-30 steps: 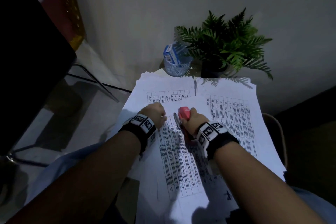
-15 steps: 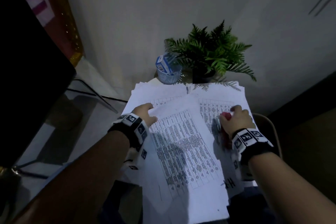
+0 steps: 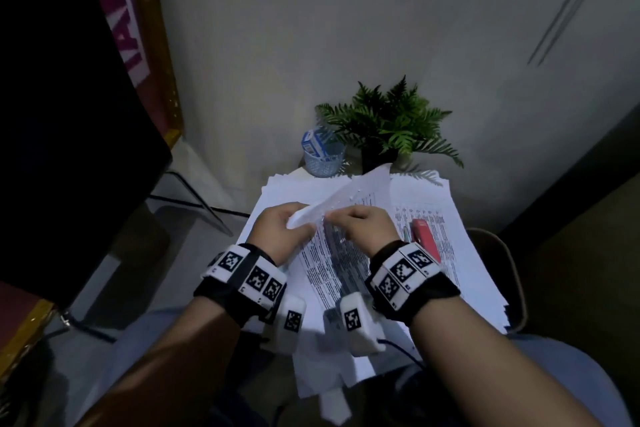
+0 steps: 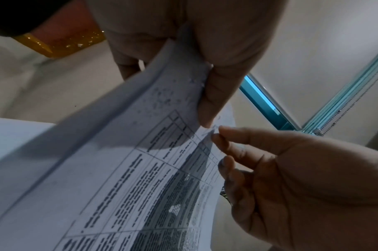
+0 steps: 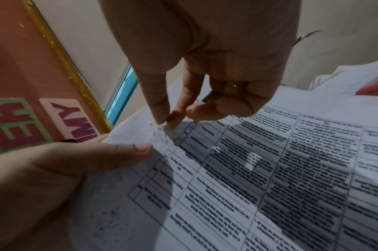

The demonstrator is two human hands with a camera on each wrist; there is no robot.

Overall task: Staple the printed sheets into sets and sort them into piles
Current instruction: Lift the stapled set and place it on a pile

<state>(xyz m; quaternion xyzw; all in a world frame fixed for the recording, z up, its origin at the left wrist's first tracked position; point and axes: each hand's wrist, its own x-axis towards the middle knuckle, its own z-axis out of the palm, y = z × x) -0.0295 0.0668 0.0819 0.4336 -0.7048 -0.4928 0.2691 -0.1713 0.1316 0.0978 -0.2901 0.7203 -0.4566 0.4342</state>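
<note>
A set of printed sheets (image 3: 332,263) with tables lies over the paper piles, its top corner raised and the top sheet (image 3: 360,189) bent back. My left hand (image 3: 301,224) grips that corner, thumb (image 4: 211,95) on the printed side (image 4: 119,169). My right hand (image 3: 332,217) pinches the same corner between thumb and forefinger (image 5: 162,108), right beside the left thumb (image 5: 123,152). The red stapler (image 3: 424,239) lies on the right pile (image 3: 450,270), just right of my right wrist, with nothing holding it. In the right wrist view the stapler (image 5: 375,86) shows as a red edge.
A pen (image 3: 406,234) lies beside the stapler. A potted fern (image 3: 391,128) and a mesh cup (image 3: 323,159) holding a blue box stand at the back of the small table. A left paper pile (image 3: 284,187) lies under my hands. A black chair (image 3: 69,114) stands left.
My right hand set the stapler down on the right pile and came back to the set's top corner. My left hand lifted that corner and the top sheet bent back.
</note>
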